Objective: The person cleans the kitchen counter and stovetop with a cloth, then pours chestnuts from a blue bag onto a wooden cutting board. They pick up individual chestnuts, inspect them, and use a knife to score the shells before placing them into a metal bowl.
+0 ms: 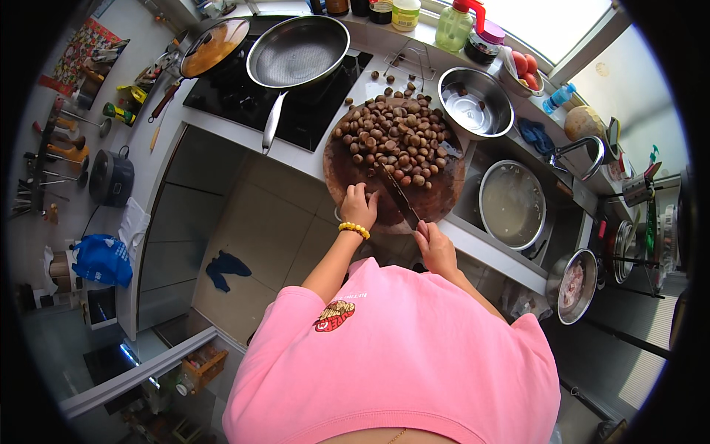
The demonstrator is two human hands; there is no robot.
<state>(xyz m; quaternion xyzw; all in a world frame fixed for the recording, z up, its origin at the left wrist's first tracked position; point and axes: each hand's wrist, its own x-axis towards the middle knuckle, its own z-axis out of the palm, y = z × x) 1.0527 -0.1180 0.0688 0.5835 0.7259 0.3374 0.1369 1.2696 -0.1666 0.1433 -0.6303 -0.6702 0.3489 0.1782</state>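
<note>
A round wooden chopping board lies on the counter before me, its far half heaped with brown chestnuts. My left hand, with a yellow bead bracelet at the wrist, rests at the board's near left. Its thumb and fingers pinch a small brown thing that looks like a chestnut, mostly hidden by them. In my right hand is the handle of a kitchen knife. The dark blade slants across the board, its tip close to the heap's near edge.
Left of the board, a frying pan and a lidded pan sit on the black cooktop. A steel bowl with a few chestnuts stands at the back right. A basin of cloudy water is in the sink, with a bowl of meat nearby.
</note>
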